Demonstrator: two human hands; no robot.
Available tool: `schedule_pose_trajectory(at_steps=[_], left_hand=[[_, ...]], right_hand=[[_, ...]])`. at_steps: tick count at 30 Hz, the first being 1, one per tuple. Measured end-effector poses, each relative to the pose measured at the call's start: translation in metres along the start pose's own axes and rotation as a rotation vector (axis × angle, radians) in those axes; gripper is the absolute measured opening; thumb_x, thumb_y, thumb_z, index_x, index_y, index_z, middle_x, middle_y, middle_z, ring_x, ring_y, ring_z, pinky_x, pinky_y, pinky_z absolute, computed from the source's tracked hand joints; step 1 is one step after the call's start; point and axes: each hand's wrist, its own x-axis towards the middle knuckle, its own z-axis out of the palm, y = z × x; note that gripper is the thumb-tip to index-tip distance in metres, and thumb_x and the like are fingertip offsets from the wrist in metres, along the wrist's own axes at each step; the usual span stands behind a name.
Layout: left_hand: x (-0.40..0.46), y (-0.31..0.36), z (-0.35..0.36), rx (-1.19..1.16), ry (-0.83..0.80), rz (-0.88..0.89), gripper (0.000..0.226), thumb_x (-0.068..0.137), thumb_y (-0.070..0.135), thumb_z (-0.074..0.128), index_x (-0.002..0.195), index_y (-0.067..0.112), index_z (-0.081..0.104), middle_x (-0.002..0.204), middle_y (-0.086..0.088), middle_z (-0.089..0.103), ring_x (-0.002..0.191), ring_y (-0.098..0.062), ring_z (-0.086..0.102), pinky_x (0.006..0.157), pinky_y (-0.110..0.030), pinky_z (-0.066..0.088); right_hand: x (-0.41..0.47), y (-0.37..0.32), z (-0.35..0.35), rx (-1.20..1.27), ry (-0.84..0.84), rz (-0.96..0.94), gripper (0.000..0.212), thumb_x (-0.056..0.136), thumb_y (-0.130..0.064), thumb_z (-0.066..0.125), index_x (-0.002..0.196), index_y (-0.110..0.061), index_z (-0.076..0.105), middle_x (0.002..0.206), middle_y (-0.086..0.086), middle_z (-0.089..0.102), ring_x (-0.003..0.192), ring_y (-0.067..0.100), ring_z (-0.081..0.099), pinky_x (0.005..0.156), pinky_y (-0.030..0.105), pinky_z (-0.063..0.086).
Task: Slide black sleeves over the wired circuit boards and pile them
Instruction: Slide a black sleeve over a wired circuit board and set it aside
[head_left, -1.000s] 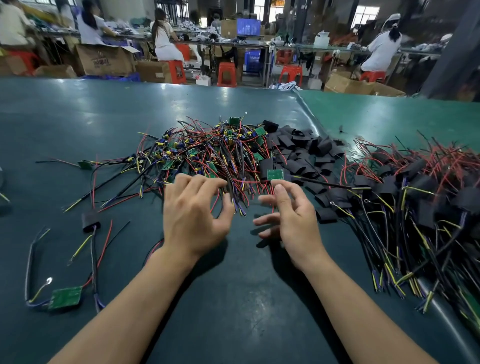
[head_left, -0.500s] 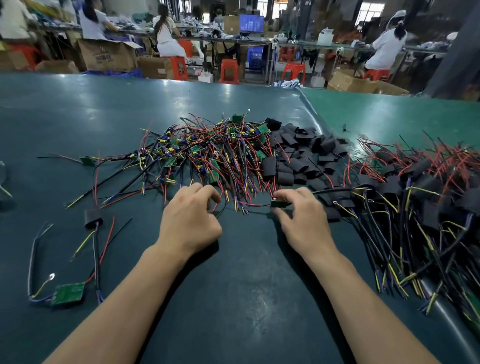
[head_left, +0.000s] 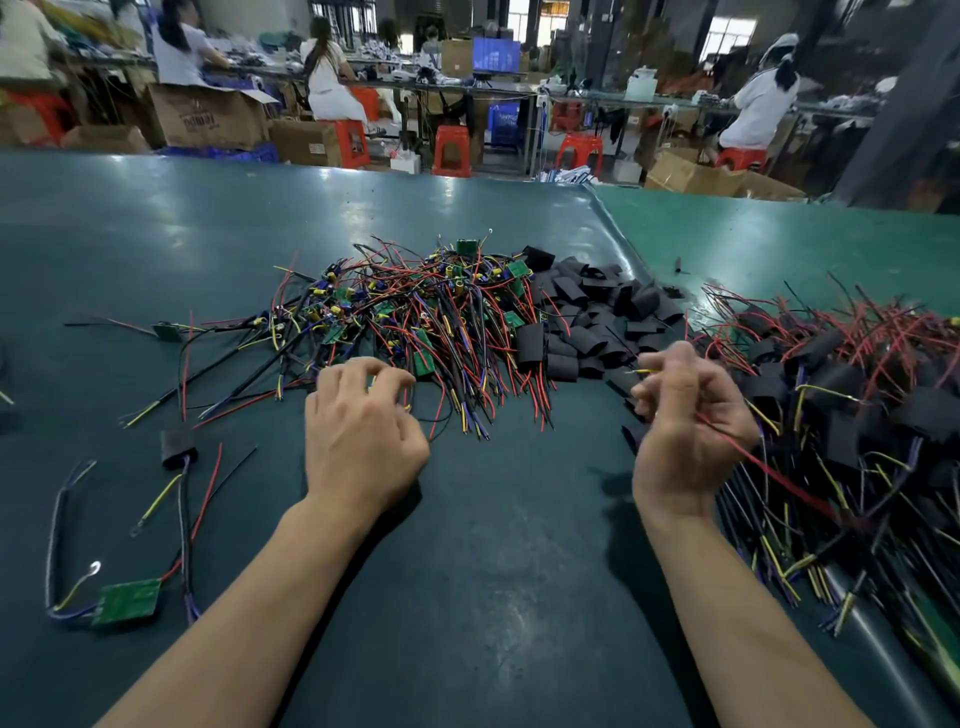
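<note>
Head view shows the right hand (head_left: 685, 415) raised near the surface's right edge, its grip curled round thin wires, a red one trailing back past the wrist; whether a board hangs from them cannot be seen. The left hand (head_left: 361, 428) rests by the heap of bare wired boards (head_left: 415, 317) at the surface's middle, fingertips pinched at wire ends there, though what they catch is unclear. Loose black sleeves (head_left: 582, 322) lie just right of that heap, and the sleeved pile (head_left: 852, 395) spreads along the right edge. The likely trouble is tangling: pulling one lead may drag neighbouring boards out, or snag the sleeved pile's wires.
</note>
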Motion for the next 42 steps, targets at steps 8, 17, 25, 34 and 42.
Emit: schedule_pose_trajectory(at_steps=[8, 17, 25, 34, 42], left_hand=[[0.005, -0.003, 0.007, 0.069, -0.093, -0.037, 0.029, 0.091, 0.018, 0.055, 0.117, 0.012, 0.066, 0.117, -0.008, 0.065, 0.114, -0.031, 0.049, 0.093, -0.042, 0.04], [0.004, -0.001, 0.003, 0.03, -0.037, 0.029, 0.021, 0.088, 0.014, 0.056, 0.102, 0.011, 0.072, 0.099, -0.009, 0.069, 0.098, -0.034, 0.052, 0.086, -0.044, 0.043], [0.003, 0.002, 0.001, -0.018, -0.006, 0.1, 0.029, 0.077, 0.003, 0.058, 0.102, 0.008, 0.072, 0.097, -0.009, 0.07, 0.098, -0.036, 0.053, 0.087, -0.047, 0.045], [0.002, 0.006, -0.005, -0.126, 0.12, 0.24, 0.027, 0.074, 0.007, 0.055, 0.095, 0.009, 0.073, 0.088, -0.004, 0.069, 0.092, -0.033, 0.055, 0.083, -0.042, 0.045], [-0.006, 0.014, -0.003, -0.243, -0.086, 0.476, 0.02, 0.081, 0.014, 0.063, 0.096, 0.008, 0.075, 0.086, -0.001, 0.071, 0.087, -0.029, 0.06, 0.08, -0.045, 0.05]], right_hand=[[0.004, -0.002, -0.01, -0.063, -0.2, -0.218, 0.005, 0.089, -0.009, 0.056, 0.086, -0.007, 0.06, 0.083, 0.005, 0.061, 0.067, 0.015, 0.056, 0.059, 0.025, 0.044], [-0.007, 0.012, 0.001, -0.284, -0.303, -0.101, 0.025, 0.087, -0.017, 0.07, 0.109, -0.022, 0.059, 0.086, -0.006, 0.07, 0.063, 0.009, 0.066, 0.061, 0.034, 0.057], [-0.013, 0.007, 0.003, -0.162, -0.33, -0.118, 0.03, 0.098, -0.017, 0.06, 0.127, -0.01, 0.058, 0.105, -0.008, 0.07, 0.075, 0.013, 0.074, 0.053, 0.026, 0.058], [0.018, -0.001, -0.009, -0.092, 0.202, 0.052, 0.03, 0.094, -0.047, 0.057, 0.075, -0.026, 0.067, 0.058, -0.001, 0.065, 0.039, 0.015, 0.053, 0.038, 0.024, 0.042], [0.027, 0.016, -0.016, -0.048, 0.231, 0.252, 0.022, 0.094, -0.033, 0.065, 0.086, -0.02, 0.049, 0.068, 0.006, 0.054, 0.063, 0.023, 0.049, 0.062, 0.038, 0.04]])
